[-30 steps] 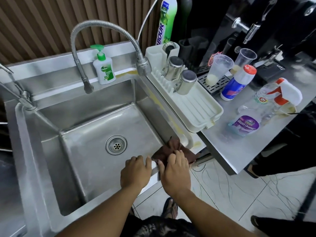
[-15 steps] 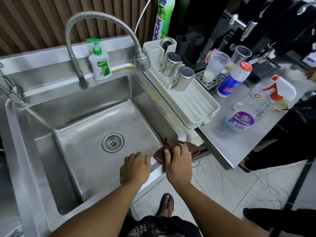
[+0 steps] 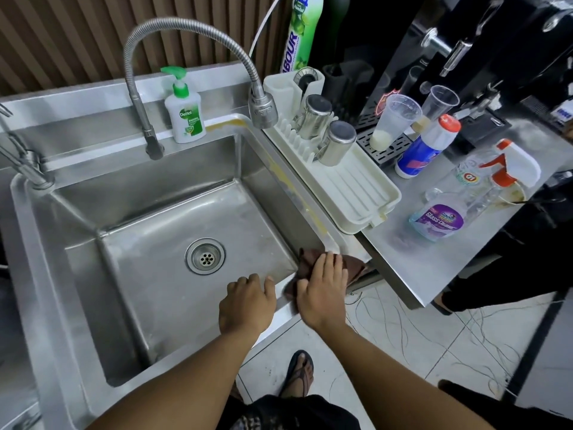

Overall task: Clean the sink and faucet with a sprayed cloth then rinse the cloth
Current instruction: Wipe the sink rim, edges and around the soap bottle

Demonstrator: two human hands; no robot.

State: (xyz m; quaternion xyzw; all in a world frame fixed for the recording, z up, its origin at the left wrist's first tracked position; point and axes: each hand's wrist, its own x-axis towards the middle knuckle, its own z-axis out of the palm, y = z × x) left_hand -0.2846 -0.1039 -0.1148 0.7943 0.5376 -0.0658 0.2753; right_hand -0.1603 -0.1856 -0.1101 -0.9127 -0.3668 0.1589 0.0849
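Cloth [image 3: 353,265], brown and bunched, sits on the front right corner of the sink [image 3: 77,274], spread over the rim with one fold dipping into the basin. In the head view I see the right hand [image 3: 322,287] lying flat on it, fingers straight and close together, pressing down rather than gripping. The left hand [image 3: 246,302] is just beside it on the front rim. Its fingers bend over the inner edge and hold the rim, and I cannot see the fingertips. The two hands are near each other but apart.

The drain [image 3: 205,256] sits in the middle of the basin floor. The faucet [image 3: 192,26] arches up from the back rim, with its head hanging at the back right corner. A soap bottle [image 3: 186,116] stands on the back rim, between the faucet's base and its head. A white rack [image 3: 356,193] runs along the right rim, with two steel cups [image 3: 338,147] upturned at its back end. Beyond it, on the counter [image 3: 418,262], two spray bottles [image 3: 440,215] stand close together.
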